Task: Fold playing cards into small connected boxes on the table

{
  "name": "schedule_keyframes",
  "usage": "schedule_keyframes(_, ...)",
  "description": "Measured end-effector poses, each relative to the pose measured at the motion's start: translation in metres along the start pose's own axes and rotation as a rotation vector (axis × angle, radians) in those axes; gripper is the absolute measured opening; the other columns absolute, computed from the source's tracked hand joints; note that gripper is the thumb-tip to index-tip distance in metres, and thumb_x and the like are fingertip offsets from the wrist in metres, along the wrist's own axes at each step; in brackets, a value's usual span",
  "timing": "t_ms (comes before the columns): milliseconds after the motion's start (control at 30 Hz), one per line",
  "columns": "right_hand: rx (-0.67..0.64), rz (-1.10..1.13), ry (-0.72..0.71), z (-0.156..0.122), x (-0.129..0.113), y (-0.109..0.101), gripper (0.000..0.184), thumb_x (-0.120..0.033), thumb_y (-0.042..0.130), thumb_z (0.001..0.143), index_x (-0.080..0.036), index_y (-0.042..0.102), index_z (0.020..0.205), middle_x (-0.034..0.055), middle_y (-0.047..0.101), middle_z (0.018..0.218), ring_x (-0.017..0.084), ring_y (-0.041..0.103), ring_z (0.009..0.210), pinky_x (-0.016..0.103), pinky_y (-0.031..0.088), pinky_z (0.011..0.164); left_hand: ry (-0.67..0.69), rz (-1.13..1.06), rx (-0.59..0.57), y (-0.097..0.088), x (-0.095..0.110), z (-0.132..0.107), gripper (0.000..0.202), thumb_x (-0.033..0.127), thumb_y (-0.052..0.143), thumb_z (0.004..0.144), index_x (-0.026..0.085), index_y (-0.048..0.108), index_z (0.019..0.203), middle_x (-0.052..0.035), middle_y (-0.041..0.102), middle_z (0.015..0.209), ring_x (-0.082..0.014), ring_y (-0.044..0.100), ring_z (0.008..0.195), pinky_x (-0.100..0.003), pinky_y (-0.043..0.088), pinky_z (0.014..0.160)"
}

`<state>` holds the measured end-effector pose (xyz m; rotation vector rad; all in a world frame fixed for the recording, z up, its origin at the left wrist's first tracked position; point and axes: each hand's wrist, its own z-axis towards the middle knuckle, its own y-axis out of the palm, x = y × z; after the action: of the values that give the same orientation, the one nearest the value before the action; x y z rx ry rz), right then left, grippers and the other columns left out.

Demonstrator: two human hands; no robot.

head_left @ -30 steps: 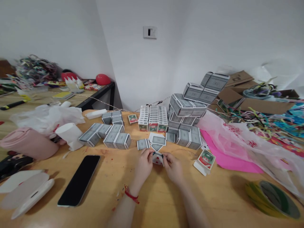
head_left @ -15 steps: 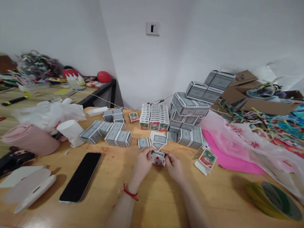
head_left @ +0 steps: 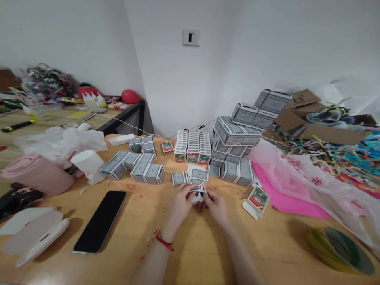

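Observation:
Between my two hands is a playing card (head_left: 198, 198), its white face with red pips showing and its top edge bent over. My left hand (head_left: 181, 201) pinches its left side, with the thumb on the face. On the right side, my right hand (head_left: 216, 206) grips it, thumb pressed on the face and fingers partly hidden behind. Just beyond lie loose face-down cards (head_left: 199, 173) and a small spread of cards (head_left: 179, 178). An opened card box (head_left: 257, 200) rests to the right of my right hand.
Folded-card blocks (head_left: 147, 171) stand at left, and a tall leaning stack of them (head_left: 237, 130) at right. Card boxes (head_left: 192, 147) are piled at the back. A phone (head_left: 100, 221), a paper roll (head_left: 88, 165), pink paper (head_left: 285, 198) and a tape roll (head_left: 319, 249) surround the work area.
Both thumbs have moved inward from the card's upper corners onto its face. My hands are closer together, and the card is tilted differently.

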<state>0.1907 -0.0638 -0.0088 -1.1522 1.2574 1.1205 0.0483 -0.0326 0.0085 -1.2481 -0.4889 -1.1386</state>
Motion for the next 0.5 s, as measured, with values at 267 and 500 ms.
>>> schedule_keyframes(267,0.093,0.172,-0.031,-0.0010,-0.0059,0.0063,0.031,-0.040,0.061,0.073,-0.019,0.053,0.095,-0.0007,0.062,0.064,0.011,0.053,0.043,0.022,0.044,0.040,-0.074,0.099,0.094,0.0030,0.0011,-0.0013,0.020,0.022,0.043,0.085,0.017,0.061,0.092,-0.0062,0.067,0.086,-0.0161,0.062,0.075,-0.028,0.049,0.068)
schedule_keyframes(500,0.023,0.116,-0.001,-0.0012,-0.0056,0.0040,0.026,-0.039,0.068,0.066,-0.017,0.062,0.077,0.0032,0.066,0.071,0.014,0.058,0.059,0.026,0.049,0.055,-0.111,0.076,0.235,0.0049,0.0004,-0.0011,0.018,0.020,0.044,0.082,0.017,0.060,0.091,-0.0069,0.066,0.086,-0.0178,0.062,0.079,-0.030,0.049,0.070)
